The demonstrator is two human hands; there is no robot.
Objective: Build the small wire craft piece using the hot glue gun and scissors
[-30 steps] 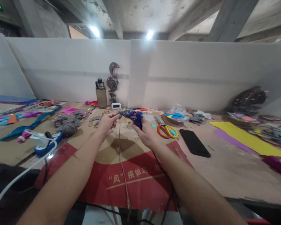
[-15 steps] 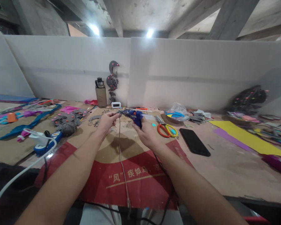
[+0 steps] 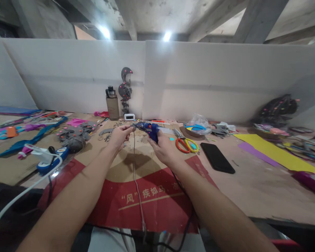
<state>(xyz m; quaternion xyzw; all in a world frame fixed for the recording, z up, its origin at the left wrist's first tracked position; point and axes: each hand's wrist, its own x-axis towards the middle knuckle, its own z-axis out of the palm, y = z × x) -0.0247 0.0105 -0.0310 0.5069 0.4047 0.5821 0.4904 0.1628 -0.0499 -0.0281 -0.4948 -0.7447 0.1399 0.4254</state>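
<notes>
My right hand (image 3: 161,145) is wrapped round the handle of a blue glue gun (image 3: 152,131), whose nozzle points left toward my left fingertips. My left hand (image 3: 120,137) pinches the upper end of a thin grey cord (image 3: 134,173). A small dark piece sits at those fingertips, too small to make out. From the pinch the cord hangs down and runs over the red and brown board (image 3: 107,206) to its front edge. The nozzle meets the small piece or is just beside it.
Scissors (image 3: 185,141) and a black phone (image 3: 217,157) lie to the right, near yellow paper (image 3: 278,154). A bottle (image 3: 112,105) stands at the back. On the left are a blue power strip (image 3: 52,162), with a white cable, and grey pieces (image 3: 75,134).
Both hands keep nearly the same pose, with the glue gun still beside the left fingertips. The whole view has shifted very slightly.
</notes>
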